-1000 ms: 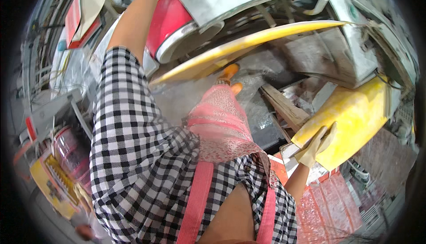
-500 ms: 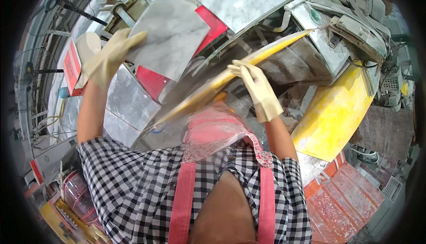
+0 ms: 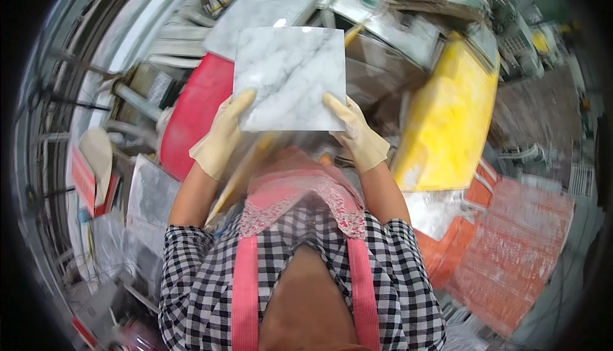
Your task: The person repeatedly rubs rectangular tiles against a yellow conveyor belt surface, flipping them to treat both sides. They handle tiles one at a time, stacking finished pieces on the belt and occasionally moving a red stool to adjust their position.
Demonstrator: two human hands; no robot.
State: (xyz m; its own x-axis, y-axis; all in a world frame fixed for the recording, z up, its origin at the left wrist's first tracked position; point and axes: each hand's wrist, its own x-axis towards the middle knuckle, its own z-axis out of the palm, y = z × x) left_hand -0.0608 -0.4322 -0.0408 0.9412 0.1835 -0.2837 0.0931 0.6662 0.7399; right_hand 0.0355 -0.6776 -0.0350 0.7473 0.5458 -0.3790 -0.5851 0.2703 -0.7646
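Observation:
A square marble tile (image 3: 290,76), white with grey veins and a glossy face, is held up in front of my chest. My left hand (image 3: 223,131) grips its near left corner, thumb on top. At the near right corner, my right hand (image 3: 359,133) grips it the same way. Both hands wear cream rubber gloves, and the fingers under the tile are hidden. Below the tile, a yellow-edged panel (image 3: 246,169) shows partly, blurred. Left of the tile is a red panel (image 3: 196,115).
A large marble slab (image 3: 271,0) lies beyond the tile. To the right stand a curved yellow panel (image 3: 447,121) and a dusty red-orange ribbed panel (image 3: 517,249). A round-ended board (image 3: 96,159) is at the left, near a metal pipe (image 3: 137,101).
The tile has moved from the left to the middle, in front of me. My right hand has let go of the yellow-edged panel and taken hold of the tile. The view has shifted.

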